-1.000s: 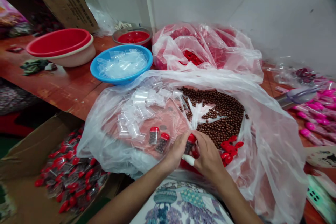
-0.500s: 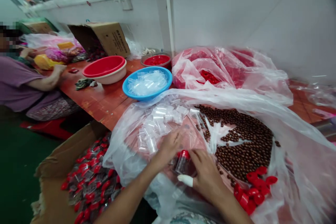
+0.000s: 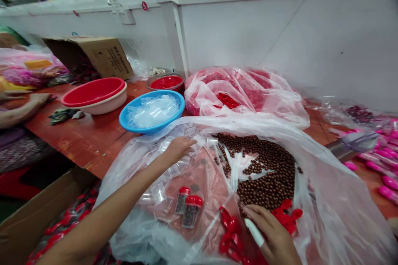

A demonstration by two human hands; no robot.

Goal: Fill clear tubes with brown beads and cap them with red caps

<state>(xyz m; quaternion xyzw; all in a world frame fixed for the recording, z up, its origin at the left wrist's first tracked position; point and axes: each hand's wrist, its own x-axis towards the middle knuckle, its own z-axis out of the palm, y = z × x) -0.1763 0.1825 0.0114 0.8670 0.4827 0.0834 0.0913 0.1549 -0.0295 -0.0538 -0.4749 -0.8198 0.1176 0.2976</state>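
Observation:
My left hand [image 3: 180, 149] reaches over the pile of small clear plastic containers [image 3: 158, 192]; its fingers are blurred and partly hidden, so their grip is unclear. At the lower right, my right hand [image 3: 272, 234], with a white cover on its thumb, has thumb and fingers apart at the edge of the small brown balls [image 3: 267, 186]. Loose red caps [image 3: 231, 232] lie on both sides of it. Between my hands, two filled clear containers with red caps [image 3: 192, 211] rest on the plastic sheet [image 3: 211, 182].
A blue basin [image 3: 124, 118] of clear pieces stands behind the sheet, beside stacked red and white basins [image 3: 96, 95]. Further back are a bag of red parts [image 3: 245, 91] and a cardboard box [image 3: 105, 56]. Red-capped containers fill a carton [image 3: 21, 223] at lower left. Another person's arm [image 3: 21, 109] shows at left.
My hands have moved apart: the left up to the clear containers, the right over to the brown balls. The two filled containers now lie uncovered. The view has swung right.

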